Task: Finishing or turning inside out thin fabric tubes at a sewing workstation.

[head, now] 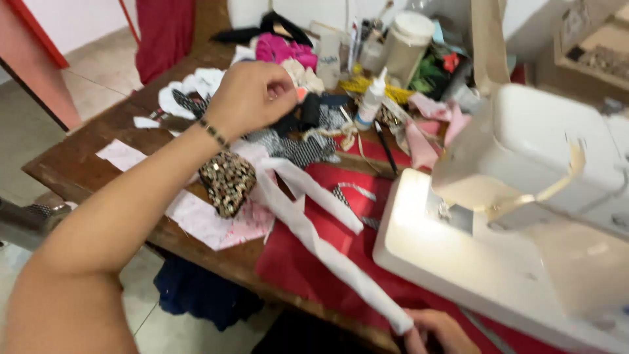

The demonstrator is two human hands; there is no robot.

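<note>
My left hand [252, 98] reaches out over a heap of fabric scraps [298, 141] at the middle of the wooden table [85, 164]. Its fingers are curled together above a dark piece of cloth; whether they pinch anything is hidden. A beaded bracelet sits on that wrist. A long white fabric strip [314, 239] runs from under that hand across a red cloth [308, 275] to the table's near edge. There my right hand [436, 331] grips the strip's end. A sequinned scrap [227, 182] lies beside the strip.
A white sewing machine [524, 216] fills the right side, its lamp lit. A white glue bottle [371, 99], a black pen [385, 147], a pink cloth [285, 49], a white jar [406, 42] and other clutter crowd the far side. Tiled floor lies to the left.
</note>
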